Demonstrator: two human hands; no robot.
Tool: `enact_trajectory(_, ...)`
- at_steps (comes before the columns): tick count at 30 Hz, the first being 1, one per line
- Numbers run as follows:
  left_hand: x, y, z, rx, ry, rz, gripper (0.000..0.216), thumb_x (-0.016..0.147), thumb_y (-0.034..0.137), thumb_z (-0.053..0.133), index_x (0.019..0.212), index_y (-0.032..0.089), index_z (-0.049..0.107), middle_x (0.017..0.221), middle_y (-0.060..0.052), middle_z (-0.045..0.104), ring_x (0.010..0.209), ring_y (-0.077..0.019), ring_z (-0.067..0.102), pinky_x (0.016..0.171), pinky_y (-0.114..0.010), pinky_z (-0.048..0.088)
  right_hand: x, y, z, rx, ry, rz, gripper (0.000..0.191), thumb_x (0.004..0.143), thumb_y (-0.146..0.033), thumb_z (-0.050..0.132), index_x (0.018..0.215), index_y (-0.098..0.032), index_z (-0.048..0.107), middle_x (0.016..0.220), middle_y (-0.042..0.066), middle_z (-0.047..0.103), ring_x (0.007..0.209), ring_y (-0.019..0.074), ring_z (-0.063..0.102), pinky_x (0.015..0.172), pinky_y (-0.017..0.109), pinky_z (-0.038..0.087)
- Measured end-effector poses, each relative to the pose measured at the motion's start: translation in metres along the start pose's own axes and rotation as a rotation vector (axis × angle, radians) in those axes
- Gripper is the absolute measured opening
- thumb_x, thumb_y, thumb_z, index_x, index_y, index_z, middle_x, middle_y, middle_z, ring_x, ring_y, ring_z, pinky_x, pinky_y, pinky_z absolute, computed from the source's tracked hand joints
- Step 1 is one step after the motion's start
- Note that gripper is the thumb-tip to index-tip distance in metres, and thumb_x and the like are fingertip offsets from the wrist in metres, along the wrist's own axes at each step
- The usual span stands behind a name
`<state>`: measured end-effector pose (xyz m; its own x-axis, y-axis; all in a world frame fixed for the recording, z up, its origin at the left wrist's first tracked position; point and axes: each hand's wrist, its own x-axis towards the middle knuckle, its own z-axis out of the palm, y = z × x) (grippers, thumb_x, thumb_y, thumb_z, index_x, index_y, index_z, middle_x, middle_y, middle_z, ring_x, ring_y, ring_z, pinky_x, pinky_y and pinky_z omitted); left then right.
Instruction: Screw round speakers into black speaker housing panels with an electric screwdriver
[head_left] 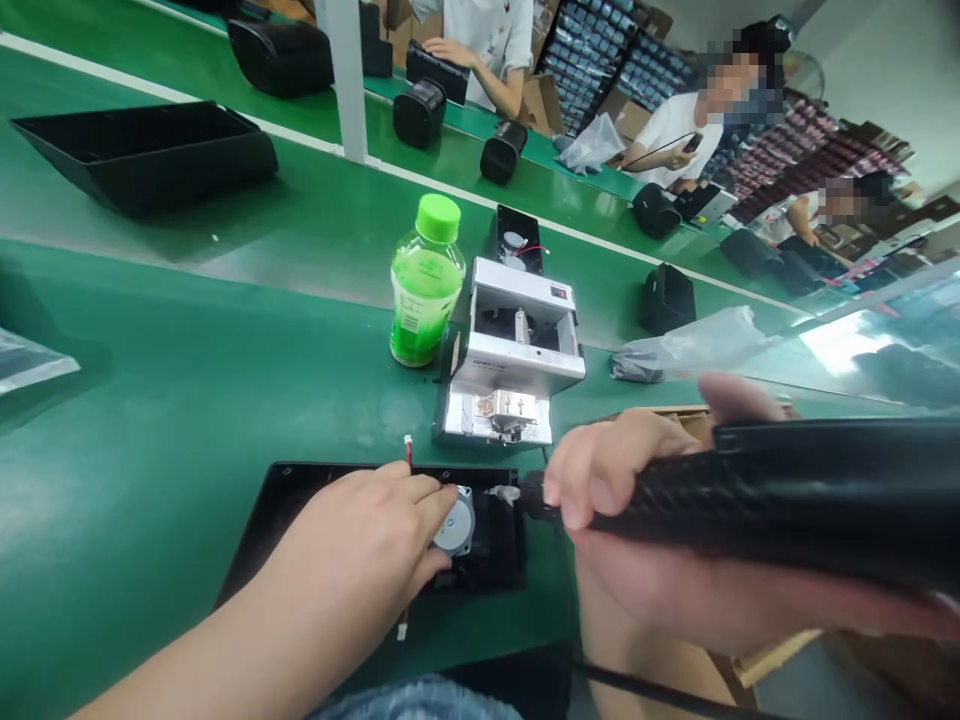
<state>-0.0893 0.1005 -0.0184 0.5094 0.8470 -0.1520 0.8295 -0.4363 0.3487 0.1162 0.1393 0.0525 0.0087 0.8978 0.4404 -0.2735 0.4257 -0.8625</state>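
My right hand (611, 465) is wrapped round a black electric screwdriver (810, 490), held level with its tip pointing left. The tip is over the right end of a black speaker panel (499, 565) lying on the bench. Resting on that panel, my left hand (367, 530) has its fingers and thumb curled round a round silver speaker driver (457, 525). Much of the driver is hidden beneath the hand. Red wires with white plugs stick out past the panel's upper and lower edges.
Behind the panel stands a silver screw feeder (517, 365), with a green-capped bottle (427, 285) to its left. A black housing (150, 160) lies at the far left. A plastic bag (697, 345) lies at the right. Several people work across the green line.
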Motion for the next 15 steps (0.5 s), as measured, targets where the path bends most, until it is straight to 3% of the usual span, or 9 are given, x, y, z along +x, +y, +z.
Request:
enact_trajectory(8,-0.002,-0.003,0.004,0.089,0.155,0.083,0.032,0.086,0.026,0.086,0.118,0.022,0.083,0.117,-0.009,0.087,0.099,-0.0365,0.082,0.082,-0.051,0.071,-0.011,0.029,-0.004,0.105,-0.016,0.057,0.06,0.095,-0.082,0.056,0.126,-0.033,0.073,0.066,0.001,0.07,0.049,0.0218,0.061,0.05,0.039,0.057)
enact_trajectory(15,-0.002,0.001,0.001,0.111,0.288,0.132,0.021,0.091,0.023,0.074,0.109,0.019,0.084,0.108,-0.009,0.088,0.087,-0.0322,0.083,0.084,-0.049,0.071,-0.014,0.041,-0.006,0.085,-0.019,0.049,0.063,0.098,-0.083,0.044,0.127,-0.033,0.071,0.067,-0.001,0.067,0.048,0.0204,0.06,0.049,0.038,0.056)
